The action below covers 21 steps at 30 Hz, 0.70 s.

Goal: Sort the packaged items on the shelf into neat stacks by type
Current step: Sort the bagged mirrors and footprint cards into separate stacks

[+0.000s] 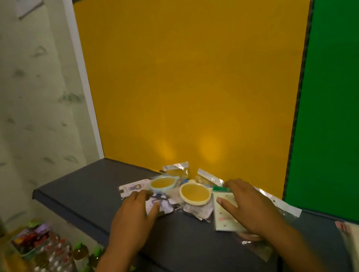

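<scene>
A loose pile of clear-wrapped packets lies on the dark grey shelf [85, 195] against the yellow panel. Two round mirrors show in it: a pale blue-rimmed one [162, 183] and a cream-rimmed one [195, 193]. My left hand [134, 216] lies with fingers spread on a packet with a dark keyring-like item [160, 202], beside a white card packet [133, 186]. My right hand [248, 204] rests flat, fingers straight, on a pale green card packet [225, 215]. More clear packets [282, 204] lie partly hidden under that hand and wrist.
A yellow panel [187, 65] backs the shelf, with a green panel [340, 90] at the right. Below the shelf's front edge stand bottles with green caps [81, 255] and several small bottles [52, 257]. A patterned wall [19, 100] is at the left.
</scene>
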Available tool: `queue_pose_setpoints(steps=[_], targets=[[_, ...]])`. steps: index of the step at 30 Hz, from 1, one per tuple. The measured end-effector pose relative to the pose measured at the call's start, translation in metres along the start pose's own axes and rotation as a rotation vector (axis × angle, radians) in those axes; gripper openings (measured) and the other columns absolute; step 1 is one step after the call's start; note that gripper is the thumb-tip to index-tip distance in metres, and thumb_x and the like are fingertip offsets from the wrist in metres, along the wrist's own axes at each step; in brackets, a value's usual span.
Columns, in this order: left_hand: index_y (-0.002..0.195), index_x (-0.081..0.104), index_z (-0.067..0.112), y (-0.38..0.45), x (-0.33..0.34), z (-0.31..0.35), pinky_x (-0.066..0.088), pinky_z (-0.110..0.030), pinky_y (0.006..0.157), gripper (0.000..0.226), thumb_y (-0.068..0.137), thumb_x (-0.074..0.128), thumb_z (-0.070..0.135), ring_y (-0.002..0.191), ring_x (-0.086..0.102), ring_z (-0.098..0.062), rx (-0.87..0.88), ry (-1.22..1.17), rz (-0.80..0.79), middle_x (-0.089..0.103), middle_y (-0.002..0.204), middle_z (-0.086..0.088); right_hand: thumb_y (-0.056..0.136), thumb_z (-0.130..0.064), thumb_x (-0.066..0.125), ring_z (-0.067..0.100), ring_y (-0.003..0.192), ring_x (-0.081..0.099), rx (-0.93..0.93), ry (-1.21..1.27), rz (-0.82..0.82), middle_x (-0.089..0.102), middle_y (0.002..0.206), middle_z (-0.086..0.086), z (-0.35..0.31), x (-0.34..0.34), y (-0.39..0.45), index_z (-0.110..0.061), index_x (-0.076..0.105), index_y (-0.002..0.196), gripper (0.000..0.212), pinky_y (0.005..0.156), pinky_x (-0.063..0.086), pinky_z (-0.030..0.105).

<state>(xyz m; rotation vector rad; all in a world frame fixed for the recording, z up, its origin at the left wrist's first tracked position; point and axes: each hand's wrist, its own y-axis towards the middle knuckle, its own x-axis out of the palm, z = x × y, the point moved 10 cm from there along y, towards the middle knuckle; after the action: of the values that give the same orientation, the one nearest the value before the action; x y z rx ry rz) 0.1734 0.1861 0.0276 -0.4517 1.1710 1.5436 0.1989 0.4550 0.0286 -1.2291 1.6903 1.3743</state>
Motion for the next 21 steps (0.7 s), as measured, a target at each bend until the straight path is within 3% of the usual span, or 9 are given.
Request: queue_pose_setpoints(steps=[10, 15, 21], targets=[[0.127, 0.052, 0.028, 0.060, 0.090, 0.012, 0.049, -0.037, 0.091, 0.040, 0.090, 0.055, 0.042, 0.109, 0.055, -0.015, 0.003, -0.082, -0.117, 0.057, 0.124, 0.003, 0.093, -0.054, 0.047, 0.010, 0.115, 0.053, 0.125, 0.040, -0.063, 0.048, 0.130, -0.007, 0.044, 0.047, 0.039, -0.031, 0.039, 0.131, 0.045, 0.090, 0.049, 0.023], [0.121, 0.054, 0.022, 0.093, 0.118, 0.013, 0.043, -0.033, 0.086, 0.049, 0.088, 0.049, 0.058, 0.108, 0.053, -0.017, 0.040, 0.022, -0.147, 0.058, 0.119, 0.000, 0.093, -0.052, 0.049, 0.009, 0.114, 0.051, 0.186, 0.033, -0.003, 0.048, 0.129, -0.008, 0.058, 0.043, 0.052, -0.031, 0.041, 0.130, 0.043, 0.089, 0.050, 0.024], [0.108, 0.061, 0.020, 0.119, 0.157, 0.001, 0.051, -0.035, 0.082, 0.064, 0.074, 0.052, 0.074, 0.093, 0.057, -0.017, 0.059, -0.007, -0.307, 0.064, 0.101, -0.002, 0.089, -0.049, 0.058, 0.010, 0.111, 0.050, 0.247, -0.014, -0.008, 0.046, 0.131, -0.008, 0.062, 0.051, 0.055, -0.032, 0.042, 0.130, 0.047, 0.085, 0.053, 0.028]])
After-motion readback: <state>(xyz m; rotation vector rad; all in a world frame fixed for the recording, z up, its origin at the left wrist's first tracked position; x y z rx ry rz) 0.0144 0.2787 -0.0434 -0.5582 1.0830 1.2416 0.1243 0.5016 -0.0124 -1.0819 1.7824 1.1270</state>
